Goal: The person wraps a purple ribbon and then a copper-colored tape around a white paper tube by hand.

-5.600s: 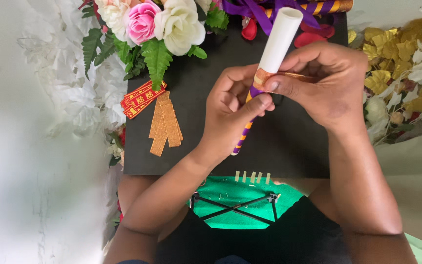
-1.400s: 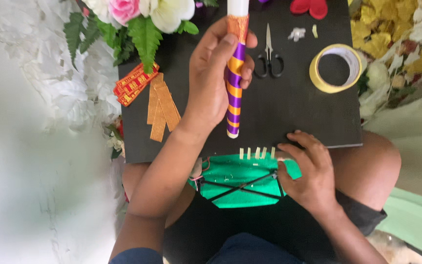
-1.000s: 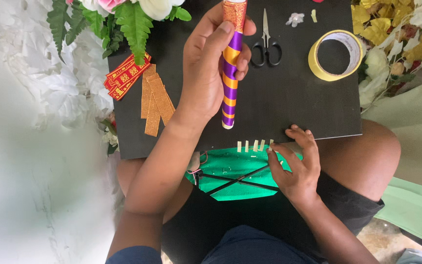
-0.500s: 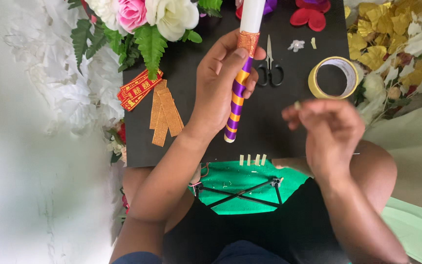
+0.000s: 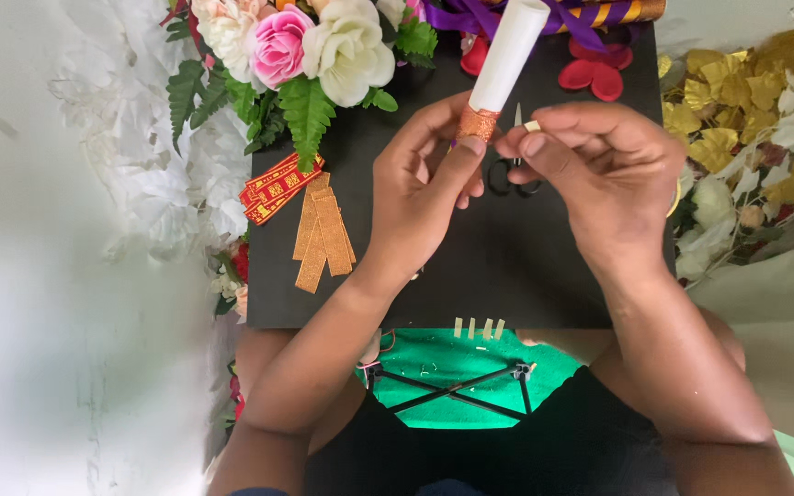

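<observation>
Only label-type things here are the small red and gold printed strips [image 5: 279, 186], a fanned bunch of narrow rectangles lying at the left edge of the black board [image 5: 470, 276], just above the plain copper strips. No packages, signs or screens anywhere.

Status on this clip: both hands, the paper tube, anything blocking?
Left hand grips white tube at copper band. Right hand pinches small tape piece beside it. Scissors partly hidden behind the hands.

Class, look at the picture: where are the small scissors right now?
In the head view the scissors lie on the black board, right of centre, mostly hidden between the left hand and the right hand, just below the white tube.
</observation>
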